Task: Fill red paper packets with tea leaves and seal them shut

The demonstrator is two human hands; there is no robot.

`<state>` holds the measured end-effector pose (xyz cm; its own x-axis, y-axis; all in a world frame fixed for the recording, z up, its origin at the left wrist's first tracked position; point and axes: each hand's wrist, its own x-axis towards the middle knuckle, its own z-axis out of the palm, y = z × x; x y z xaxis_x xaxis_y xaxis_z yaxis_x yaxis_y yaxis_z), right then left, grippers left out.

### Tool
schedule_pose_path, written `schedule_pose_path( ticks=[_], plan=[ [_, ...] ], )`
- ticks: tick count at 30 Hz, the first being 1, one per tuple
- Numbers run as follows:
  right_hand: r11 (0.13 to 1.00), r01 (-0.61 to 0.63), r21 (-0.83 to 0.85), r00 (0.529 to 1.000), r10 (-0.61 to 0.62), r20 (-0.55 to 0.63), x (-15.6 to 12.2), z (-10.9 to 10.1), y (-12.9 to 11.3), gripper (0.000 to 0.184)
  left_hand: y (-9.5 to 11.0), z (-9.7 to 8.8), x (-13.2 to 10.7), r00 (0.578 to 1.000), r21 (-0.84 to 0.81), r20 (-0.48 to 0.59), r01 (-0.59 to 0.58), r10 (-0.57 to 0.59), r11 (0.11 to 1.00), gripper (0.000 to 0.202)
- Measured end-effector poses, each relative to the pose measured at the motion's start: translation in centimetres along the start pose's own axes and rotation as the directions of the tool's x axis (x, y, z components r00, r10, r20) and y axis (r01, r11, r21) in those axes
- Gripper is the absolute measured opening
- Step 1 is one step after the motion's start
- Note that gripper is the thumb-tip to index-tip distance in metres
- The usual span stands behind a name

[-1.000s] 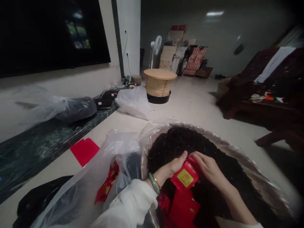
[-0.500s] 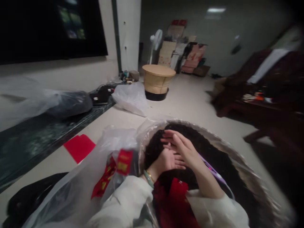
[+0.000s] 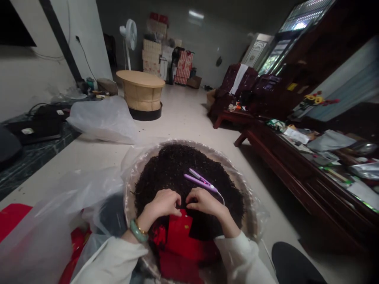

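A wide round basket [image 3: 250, 205] lined with clear plastic holds a heap of dark, dried, tea-like leaves [image 3: 177, 165]. My left hand [image 3: 166, 201], below a green bangle [image 3: 138, 232], is over the near part of the heap with its fingers curled. Opposite it, a small gap away, my right hand [image 3: 204, 201] has its fingers bent in too. Whatever the fingertips hold is hidden. Red packets [image 3: 179, 230] lie just below both hands at the basket's near side. Beyond my right hand, a purple mini hair straightener [image 3: 201, 183] with a white cord rests on the leaves.
Clear plastic bags [image 3: 100, 118] lie on the floor at left, one near the basket with red packaging [image 3: 77, 248] in it. A wooden tub [image 3: 140, 92] and a white fan [image 3: 129, 37] stand farther back. A long, cluttered dark wooden table [image 3: 284, 169] runs along the right.
The view has swung to the right. My hands, earlier crossed with fingers extended over the leaves, are now apart and curled side by side, and the straightener shows fully.
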<state>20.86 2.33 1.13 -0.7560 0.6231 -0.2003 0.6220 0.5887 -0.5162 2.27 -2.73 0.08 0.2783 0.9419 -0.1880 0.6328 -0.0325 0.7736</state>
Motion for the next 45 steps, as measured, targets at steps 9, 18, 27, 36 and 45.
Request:
schedule_pose_path(
  ticks=[9, 18, 27, 36, 45],
  plan=[
    [0.963, 0.054, 0.265, 0.955, 0.027, -0.295, -2.0, 0.9, 0.3, 0.017, 0.3, 0.2, -0.7, 0.996, 0.228, 0.070, -0.068, 0.053, 0.971, 0.010],
    [0.786, -0.024, 0.618, 0.870, 0.320, -0.374, -0.6, 0.5, -0.4, 0.050, 1.8, -4.4, -0.9, 0.887, -0.169, -0.365, -0.362, 0.282, 0.917, 0.011],
    [0.616, 0.066, 0.785, 0.832, 0.400, -0.384, 1.3, 2.1, 1.3, 0.027, -0.4, -3.9, -2.1, 0.741, -0.010, -0.382, -0.601, 0.552, 0.799, 0.009],
    [0.734, 0.171, 0.657, 0.641, 0.424, -0.640, 1.7, 5.0, 0.1, 0.027, -3.5, -2.3, -3.7, 0.995, -0.380, -0.005, -0.092, 0.098, 0.920, 0.046],
    [0.917, 0.028, 0.398, 0.565, 0.314, -0.763, 1.3, 5.4, -0.9, 0.030, -2.8, 0.4, 1.1, 0.935, -0.481, -0.315, -0.010, -0.161, 0.877, 0.029]
  ],
)
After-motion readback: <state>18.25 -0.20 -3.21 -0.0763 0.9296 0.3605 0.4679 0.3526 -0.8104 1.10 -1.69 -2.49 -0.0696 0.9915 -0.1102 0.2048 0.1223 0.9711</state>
